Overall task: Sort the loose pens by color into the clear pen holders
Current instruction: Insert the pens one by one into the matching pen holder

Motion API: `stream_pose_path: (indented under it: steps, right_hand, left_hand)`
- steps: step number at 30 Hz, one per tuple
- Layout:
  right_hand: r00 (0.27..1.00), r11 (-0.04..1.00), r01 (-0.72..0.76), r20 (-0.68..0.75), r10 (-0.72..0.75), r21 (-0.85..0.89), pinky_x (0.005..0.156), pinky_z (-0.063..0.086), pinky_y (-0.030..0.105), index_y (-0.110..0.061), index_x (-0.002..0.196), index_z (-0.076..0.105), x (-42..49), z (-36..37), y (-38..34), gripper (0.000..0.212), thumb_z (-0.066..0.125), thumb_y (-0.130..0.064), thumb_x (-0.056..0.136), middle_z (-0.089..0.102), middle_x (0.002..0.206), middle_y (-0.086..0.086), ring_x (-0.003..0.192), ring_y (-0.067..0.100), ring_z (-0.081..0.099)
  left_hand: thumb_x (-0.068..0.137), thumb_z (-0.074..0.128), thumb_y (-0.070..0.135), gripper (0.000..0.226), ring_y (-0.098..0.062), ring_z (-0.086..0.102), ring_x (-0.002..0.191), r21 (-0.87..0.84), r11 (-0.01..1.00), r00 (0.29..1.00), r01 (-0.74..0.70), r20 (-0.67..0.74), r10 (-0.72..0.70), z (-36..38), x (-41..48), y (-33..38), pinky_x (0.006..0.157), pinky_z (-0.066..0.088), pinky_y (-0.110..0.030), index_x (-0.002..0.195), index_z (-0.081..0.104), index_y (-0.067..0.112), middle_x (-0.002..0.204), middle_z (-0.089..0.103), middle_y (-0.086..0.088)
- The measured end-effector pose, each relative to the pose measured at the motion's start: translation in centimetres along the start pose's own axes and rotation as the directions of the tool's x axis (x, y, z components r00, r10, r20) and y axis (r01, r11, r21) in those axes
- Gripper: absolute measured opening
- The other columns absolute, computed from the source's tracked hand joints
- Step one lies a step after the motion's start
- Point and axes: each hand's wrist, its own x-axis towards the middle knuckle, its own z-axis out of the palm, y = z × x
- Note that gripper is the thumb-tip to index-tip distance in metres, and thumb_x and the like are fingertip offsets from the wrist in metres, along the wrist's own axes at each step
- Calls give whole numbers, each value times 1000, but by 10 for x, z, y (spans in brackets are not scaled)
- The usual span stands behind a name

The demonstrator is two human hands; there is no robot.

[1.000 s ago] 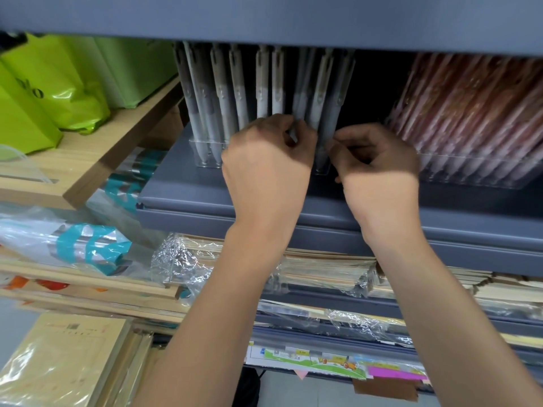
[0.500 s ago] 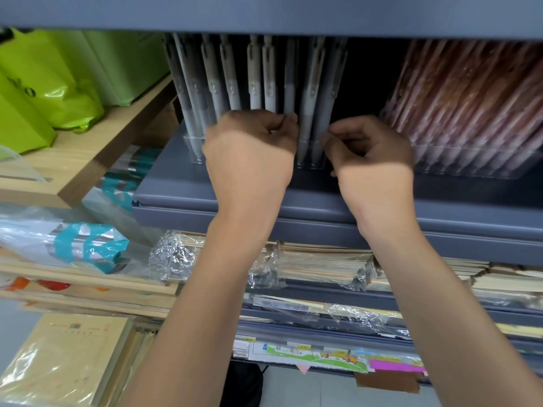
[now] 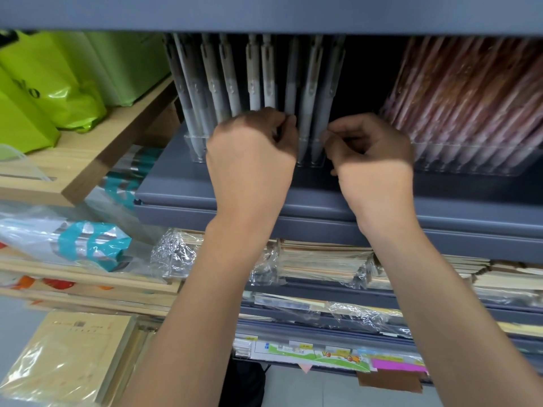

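Looking into a grey metal shelf (image 3: 323,201) beneath a low grey overhang, with green plastic bags (image 3: 58,83) sitting on a wooden shelf (image 3: 88,160) to the left and wrapped paper stacks (image 3: 323,259) lying on the tiers below. Showing white pens (image 3: 255,80) standing upright, tips down, in a clear pen holder (image 3: 194,148) at the back of the grey shelf. Showing reddish-pink pens (image 3: 470,98) leaning in a second clear holder (image 3: 470,163) well to the right. Reaching up with both bare forearms. Curling the left hand (image 3: 252,160) in front of the white pens, fingertips touching their lower barrels near the middle of the row. Curling the right hand (image 3: 373,160) just beside the rightmost white pen, thumb and forefinger drawing together at its barrel. Hiding the fingertips behind knuckles and blur, so not telling whether either hand is actually pinching a pen.
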Motion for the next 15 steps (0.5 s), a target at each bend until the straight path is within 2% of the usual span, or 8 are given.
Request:
stream_pose_path:
  steps: [3, 8, 15]
  right_hand:
    - [1000, 1000, -6, 3, 6, 7, 67, 58, 39, -20, 84, 68, 0, 0, 0, 10, 67, -11, 85, 65, 70, -12, 63, 5, 60]
    - [1000, 1000, -16, 5, 15, 9, 67, 58, 40, -22, 83, 68, -1, 0, 0, 10, 68, -12, 85, 65, 70, -13, 64, 6, 60]
    - [1000, 1000, -15, 11, 15, 8, 68, 58, 42, -20, 84, 69, 0, -1, 0, 9, 67, -12, 85, 66, 71, -11, 65, 7, 61]
  left_hand:
    - [86, 66, 25, 23, -34, 58, 56, -79, 994, 996, 69, -48, -73, 3, -2, 2, 53, 43, -39, 70, 76, 11, 60, 67, -10]
    - [86, 67, 22, 22, -36, 62, 57, -109, 991, 994, 77, -68, -85, 6, -9, 1, 55, 47, -43, 70, 75, 9, 61, 70, -10]
    - [87, 65, 30, 22, -34, 63, 61, -39, 993, 994, 109, -9, -109, 0, -5, 3, 58, 50, -43, 77, 78, 15, 64, 71, -8]
